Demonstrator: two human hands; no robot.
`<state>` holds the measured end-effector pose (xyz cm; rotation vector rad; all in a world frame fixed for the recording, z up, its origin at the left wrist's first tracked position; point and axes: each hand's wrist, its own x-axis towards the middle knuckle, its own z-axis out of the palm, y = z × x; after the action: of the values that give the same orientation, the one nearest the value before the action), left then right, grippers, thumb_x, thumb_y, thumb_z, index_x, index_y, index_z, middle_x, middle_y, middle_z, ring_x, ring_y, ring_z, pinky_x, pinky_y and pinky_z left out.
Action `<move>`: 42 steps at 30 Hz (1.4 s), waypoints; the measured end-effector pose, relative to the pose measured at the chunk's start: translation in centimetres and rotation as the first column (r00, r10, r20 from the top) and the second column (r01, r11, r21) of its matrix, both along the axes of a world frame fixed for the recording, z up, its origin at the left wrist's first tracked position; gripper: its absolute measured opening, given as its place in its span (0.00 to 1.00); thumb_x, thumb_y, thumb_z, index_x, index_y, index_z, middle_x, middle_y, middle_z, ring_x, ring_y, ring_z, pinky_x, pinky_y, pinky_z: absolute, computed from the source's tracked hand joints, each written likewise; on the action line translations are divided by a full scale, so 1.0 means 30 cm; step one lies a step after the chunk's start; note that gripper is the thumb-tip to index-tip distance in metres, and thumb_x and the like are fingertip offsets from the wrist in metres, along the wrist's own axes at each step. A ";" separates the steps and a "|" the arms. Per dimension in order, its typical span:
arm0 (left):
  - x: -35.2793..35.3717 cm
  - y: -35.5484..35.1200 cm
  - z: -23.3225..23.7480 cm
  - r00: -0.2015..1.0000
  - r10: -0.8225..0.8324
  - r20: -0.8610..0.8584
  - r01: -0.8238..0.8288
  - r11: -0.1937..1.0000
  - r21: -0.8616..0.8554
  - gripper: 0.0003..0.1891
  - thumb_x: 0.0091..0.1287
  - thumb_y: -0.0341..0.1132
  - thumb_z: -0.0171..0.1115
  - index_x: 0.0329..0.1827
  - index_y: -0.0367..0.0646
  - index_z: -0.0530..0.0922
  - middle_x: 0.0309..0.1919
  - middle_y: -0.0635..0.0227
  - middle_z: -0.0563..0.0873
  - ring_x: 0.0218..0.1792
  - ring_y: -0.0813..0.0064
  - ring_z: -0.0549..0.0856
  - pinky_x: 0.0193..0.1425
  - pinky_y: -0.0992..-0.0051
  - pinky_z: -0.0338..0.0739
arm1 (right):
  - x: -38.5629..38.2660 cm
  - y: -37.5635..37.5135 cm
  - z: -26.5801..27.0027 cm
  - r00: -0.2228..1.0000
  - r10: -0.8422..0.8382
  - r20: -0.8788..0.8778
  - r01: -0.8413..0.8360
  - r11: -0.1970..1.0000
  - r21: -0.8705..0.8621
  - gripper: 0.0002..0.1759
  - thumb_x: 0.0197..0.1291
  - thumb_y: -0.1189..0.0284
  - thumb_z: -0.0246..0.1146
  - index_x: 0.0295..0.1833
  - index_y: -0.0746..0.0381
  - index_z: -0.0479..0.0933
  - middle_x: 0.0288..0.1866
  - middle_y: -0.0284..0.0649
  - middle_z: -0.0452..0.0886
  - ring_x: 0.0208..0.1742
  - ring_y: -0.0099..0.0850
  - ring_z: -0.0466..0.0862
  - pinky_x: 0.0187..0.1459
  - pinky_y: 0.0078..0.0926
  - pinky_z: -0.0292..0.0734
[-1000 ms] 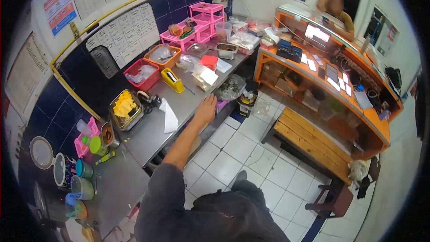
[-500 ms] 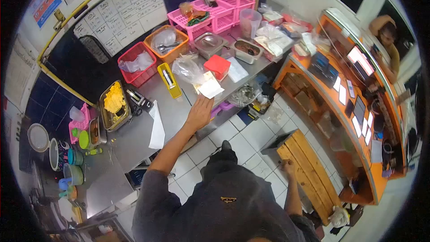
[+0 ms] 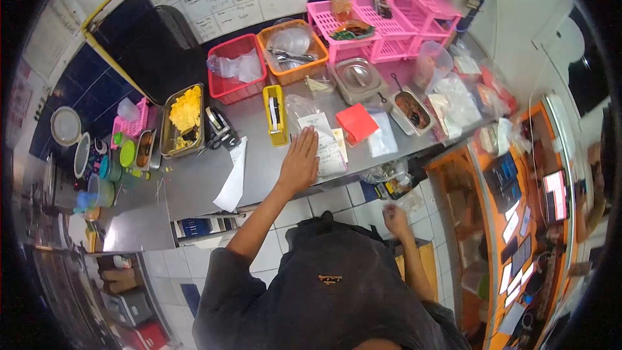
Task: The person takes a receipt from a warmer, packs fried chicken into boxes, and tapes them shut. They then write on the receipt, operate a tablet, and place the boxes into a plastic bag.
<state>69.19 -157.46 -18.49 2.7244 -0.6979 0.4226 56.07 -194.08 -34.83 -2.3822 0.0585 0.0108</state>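
Note:
My left hand point(image 3: 300, 159) lies flat with fingers stretched over a white paper slip point(image 3: 313, 123) near the front edge of the steel counter point(image 3: 191, 185). More written papers point(image 3: 332, 154) lie just right of it, beside a red square item point(image 3: 356, 122). A yellow holder point(image 3: 276, 116) stands behind the hand. My right hand point(image 3: 394, 218) hangs in front of the counter with its fingers curled; what it holds, if anything, is too small to tell.
A metal tray of yellow food point(image 3: 185, 116), a red basket point(image 3: 238, 91) and an orange basket point(image 3: 291, 71) stand along the back. Pink racks point(image 3: 389, 26) stand behind. An orange desk with phones point(image 3: 512, 246) is at the right, a wooden bench point(image 3: 414, 266) below.
The view has turned right and moved nearer the counter. My left hand has come down over the papers. My right hand has moved up from beside the bench toward the counter.

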 end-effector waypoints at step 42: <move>-0.015 -1.174 0.248 0.854 -0.470 -0.221 -0.102 0.266 -0.958 0.27 0.75 0.43 0.47 0.69 0.30 0.65 0.67 0.49 0.72 0.63 0.54 0.77 0.62 0.60 0.75 | 0.384 -1.085 1.422 0.908 -0.223 0.354 0.153 0.964 0.216 0.13 0.53 0.69 0.65 0.44 0.61 0.79 0.35 0.35 0.80 0.40 0.29 0.81 0.46 0.28 0.76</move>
<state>68.75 -192.68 -11.05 1.3902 -0.3848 0.0198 67.59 -226.64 7.82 -2.1448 0.1007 -0.5123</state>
